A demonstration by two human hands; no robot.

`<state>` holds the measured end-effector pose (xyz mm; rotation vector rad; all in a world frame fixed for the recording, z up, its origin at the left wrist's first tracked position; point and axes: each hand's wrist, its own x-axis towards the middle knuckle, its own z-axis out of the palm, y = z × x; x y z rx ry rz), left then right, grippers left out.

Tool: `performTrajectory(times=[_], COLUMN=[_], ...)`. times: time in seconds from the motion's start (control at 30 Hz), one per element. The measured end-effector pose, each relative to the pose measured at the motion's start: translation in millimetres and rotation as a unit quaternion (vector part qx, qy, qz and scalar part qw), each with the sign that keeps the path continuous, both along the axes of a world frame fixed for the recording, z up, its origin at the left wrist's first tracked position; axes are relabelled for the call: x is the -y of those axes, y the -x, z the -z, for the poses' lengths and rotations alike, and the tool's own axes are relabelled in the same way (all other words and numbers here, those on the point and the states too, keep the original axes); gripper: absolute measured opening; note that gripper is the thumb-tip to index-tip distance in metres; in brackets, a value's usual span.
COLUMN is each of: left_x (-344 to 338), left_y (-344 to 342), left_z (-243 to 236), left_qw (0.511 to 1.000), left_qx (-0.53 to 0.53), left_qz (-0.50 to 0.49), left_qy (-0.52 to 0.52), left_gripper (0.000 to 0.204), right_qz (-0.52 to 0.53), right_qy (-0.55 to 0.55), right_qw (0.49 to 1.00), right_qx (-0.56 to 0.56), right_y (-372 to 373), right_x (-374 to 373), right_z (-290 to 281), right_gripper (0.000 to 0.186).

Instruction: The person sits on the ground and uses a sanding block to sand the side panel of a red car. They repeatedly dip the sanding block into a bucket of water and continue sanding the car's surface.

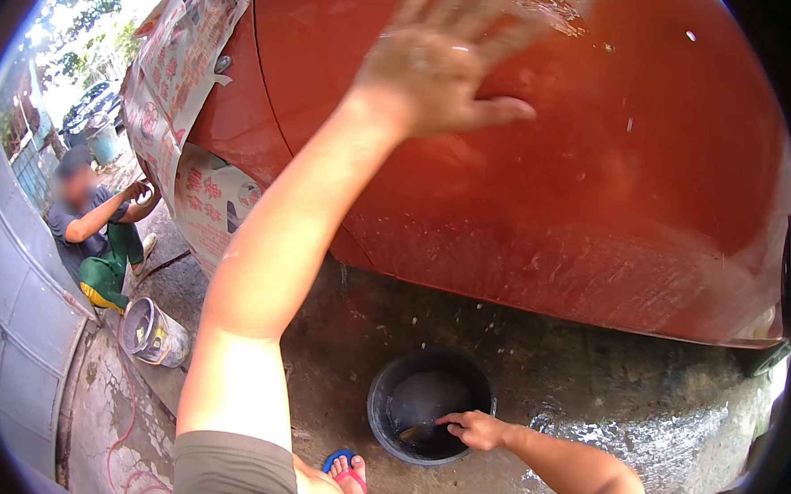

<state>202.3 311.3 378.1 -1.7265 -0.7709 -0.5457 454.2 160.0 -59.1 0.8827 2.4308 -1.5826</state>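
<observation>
My left hand [441, 66], fingers spread and a little blurred, is stretched out over the wet red-brown body panel [586, 185] of a vehicle. It holds nothing; whether the palm touches the paint I cannot tell. Low in front of me, a round black basin [377, 425] of greyish water stands on the ground. My right hand [477, 430] reaches over its right side, the index finger extended inward and nothing visible in the grip. Just beside those fingertips, a small yellowish thing [417, 433] lies in the basin, its kind unclear.
Printed paper sheets [176, 83] cover the vehicle's left end. A whitish bucket [156, 335] stands on the concrete at left, near a crouching person [102, 223]. Along the left edge runs a grey metal gate [16, 317]. A thin red hose or cord [121, 443] lies at lower left.
</observation>
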Motion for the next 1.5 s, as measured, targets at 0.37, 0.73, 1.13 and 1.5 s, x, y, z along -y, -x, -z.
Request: performTrajectory(times=[0.37, 0.73, 1.13, 1.5], left_x=[5.3, -7.7, 40.1, 89.4], left_y=[109.9, 53.6, 135.5, 107.8], left_z=[148.4, 149.5, 368.3, 449.7], left_qw=[0.960, 0.973, 0.921, 0.761], left_qx=[0.274, 0.223, -0.064, 0.190], left_qz=[-0.001, -0.033, -0.033, 0.067], left_qy=[-0.060, -0.043, 0.383, 0.617], left_gripper=[0.108, 0.097, 0.065, 0.047], right_qz=[-0.049, -0.068, 0.103, 0.153], right_qy=[-0.172, -0.208, -0.114, -0.891], right_qw=[0.984, 0.935, 0.988, 0.424], right_qx=[0.019, 0.277, -0.035, -0.061], right_y=[43.1, 132.9, 100.3, 83.4], right_x=[-21.6, -17.2, -47.7, -116.3], right_z=[1.9, 197.7, 2.2, -390.1], right_gripper=[0.059, 0.071, 0.053, 0.079])
